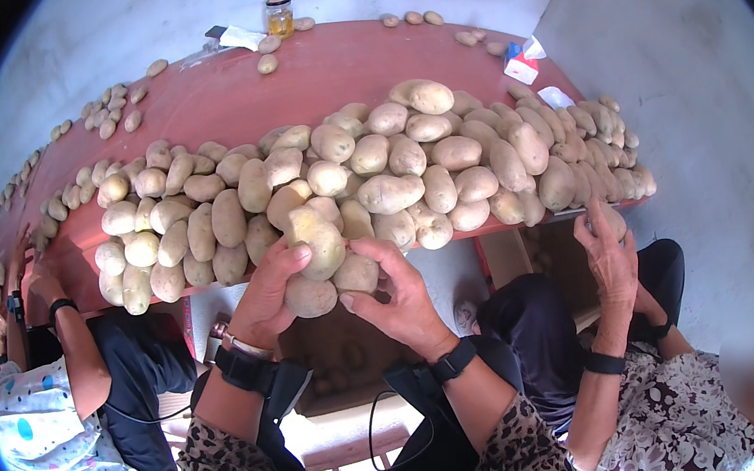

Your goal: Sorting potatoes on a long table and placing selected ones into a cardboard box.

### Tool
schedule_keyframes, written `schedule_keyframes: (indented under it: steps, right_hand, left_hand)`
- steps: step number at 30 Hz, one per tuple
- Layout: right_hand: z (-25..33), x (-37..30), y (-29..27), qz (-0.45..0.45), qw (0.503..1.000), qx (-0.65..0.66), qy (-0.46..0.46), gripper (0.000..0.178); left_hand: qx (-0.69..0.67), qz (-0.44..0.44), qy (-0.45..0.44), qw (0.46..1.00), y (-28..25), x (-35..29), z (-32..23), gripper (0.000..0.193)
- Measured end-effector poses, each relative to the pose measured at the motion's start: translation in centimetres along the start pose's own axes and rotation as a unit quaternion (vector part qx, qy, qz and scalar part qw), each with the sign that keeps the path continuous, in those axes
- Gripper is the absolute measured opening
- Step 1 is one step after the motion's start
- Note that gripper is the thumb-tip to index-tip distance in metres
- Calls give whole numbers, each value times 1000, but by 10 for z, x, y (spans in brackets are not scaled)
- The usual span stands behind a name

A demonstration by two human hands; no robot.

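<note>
So there are 3 potatoes bunched up in the hands right now, just in front of the near edge of the worktop. Left hand [264, 298] has its thumb pressed on the long upper potato [318, 245], fingers curled round behind, and the round lower potato [311, 297] sits right against that hand too. Right hand [404, 303] is pinching the smaller right-hand potato [356, 274] between thumb and fingers. All 3 look bunched together, though I can't tell exactly what the hidden fingers are doing.

Below them, between the knees, there's a brown box [299, 350] with some potatoes in it, pretty dim in there. Right behind the hands is a big potato heap [388, 195], stacked several layers deep along the front of the red worktop [374, 59].

On the right, a co-worker's hand [608, 259] is holding another potato [617, 224]. Over on the left, another co-worker's hand [46, 284] is near the worktop's edge; can't tell if it's holding anything.

Way at the back: a lidded glass jar [280, 21] with something yellow inside, some white paper [241, 38], a tissue box [521, 65] and a few loose potatoes.
</note>
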State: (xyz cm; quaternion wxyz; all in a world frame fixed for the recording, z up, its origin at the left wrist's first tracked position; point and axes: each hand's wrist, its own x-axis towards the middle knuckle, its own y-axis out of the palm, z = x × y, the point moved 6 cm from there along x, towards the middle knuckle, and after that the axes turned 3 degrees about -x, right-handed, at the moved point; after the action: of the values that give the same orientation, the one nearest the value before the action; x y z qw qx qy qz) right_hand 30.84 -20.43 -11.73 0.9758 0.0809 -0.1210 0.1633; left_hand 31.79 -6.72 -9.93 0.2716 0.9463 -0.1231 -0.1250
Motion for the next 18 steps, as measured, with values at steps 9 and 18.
schedule_keyframes:
  steps: [9,18]
  right_hand:
    - [-2,-3,0,7,990,-140,-25,57]
    - [4,-2,3,-29,971,-232,-47,58]
  left_hand:
    - [43,5,23,999,-11,8,-8,52]
    - [-59,18,135,989,-36,9,-32,44]
